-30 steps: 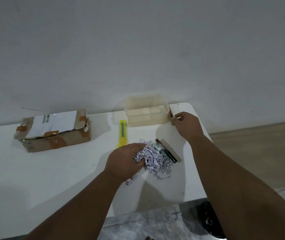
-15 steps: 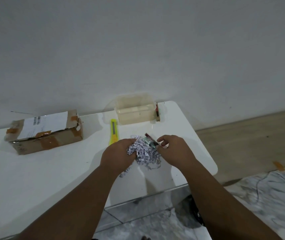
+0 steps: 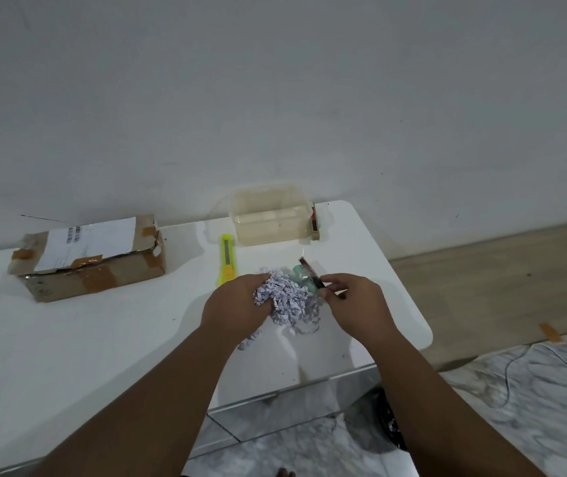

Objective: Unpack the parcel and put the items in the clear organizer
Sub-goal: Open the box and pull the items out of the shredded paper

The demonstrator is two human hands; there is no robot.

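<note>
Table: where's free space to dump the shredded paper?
Bare: table between cardboard box and left hand; right edge beyond right hand. Crowded: between yellow cutter, clear organizer and shredded paper.

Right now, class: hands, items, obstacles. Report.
Left hand shut on paper shreds. Right hand pinching dark stick. Organizer empty behind; cutter beside, not blocking.
</note>
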